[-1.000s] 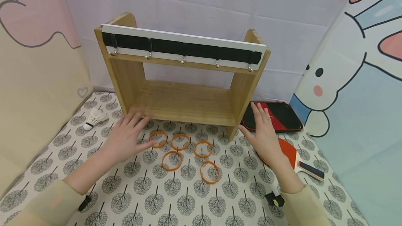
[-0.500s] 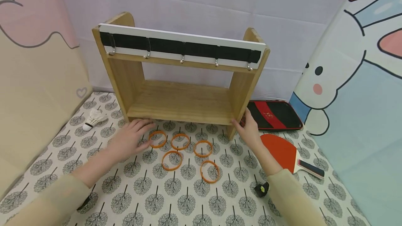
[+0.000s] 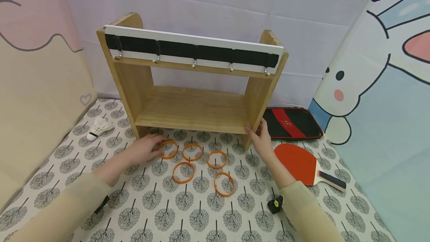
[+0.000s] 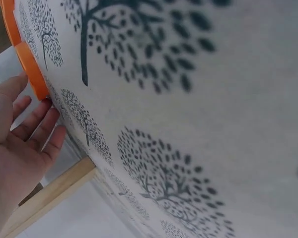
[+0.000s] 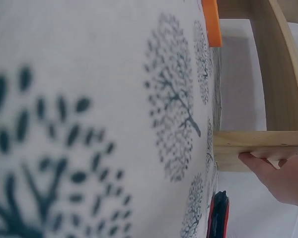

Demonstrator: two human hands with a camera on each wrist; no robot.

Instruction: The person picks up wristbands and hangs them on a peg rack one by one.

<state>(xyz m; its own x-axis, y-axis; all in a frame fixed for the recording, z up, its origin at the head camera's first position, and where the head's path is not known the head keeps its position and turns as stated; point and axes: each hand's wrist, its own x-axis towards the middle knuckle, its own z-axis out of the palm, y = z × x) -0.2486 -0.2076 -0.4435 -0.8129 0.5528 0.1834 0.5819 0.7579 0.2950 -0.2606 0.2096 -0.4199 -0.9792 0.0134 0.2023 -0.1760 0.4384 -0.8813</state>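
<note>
Several orange rings (image 3: pixel 191 152), thin like wristbands, lie on the tree-print tablecloth before a wooden shelf rack (image 3: pixel 191 117). My left hand (image 3: pixel 146 148) is low beside the leftmost ring (image 3: pixel 168 149), near the rack's left leg. In the left wrist view, that hand's loosely bent fingers and thumb (image 4: pixel 14 88) are right at an orange ring (image 4: pixel 32 72), not closed round it. My right hand (image 3: pixel 262 139) grips the lower right side panel of the rack, thumb on its front edge. Its other fingers are mostly hidden behind the panel (image 5: pixel 258 144).
Metal hooks (image 3: pixel 194 64) line the white and black strip along the rack's top. A shuttlecock (image 3: pixel 99 128) lies at left. At right are a red table tennis bat (image 3: pixel 295 163) and a black and red case (image 3: pixel 292 123). Printed cloth walls surround the table.
Both hands have come down from above the table. The right moved inward onto the rack's side panel; the left lowered and shifted right to the leftmost ring. The rings stay put.
</note>
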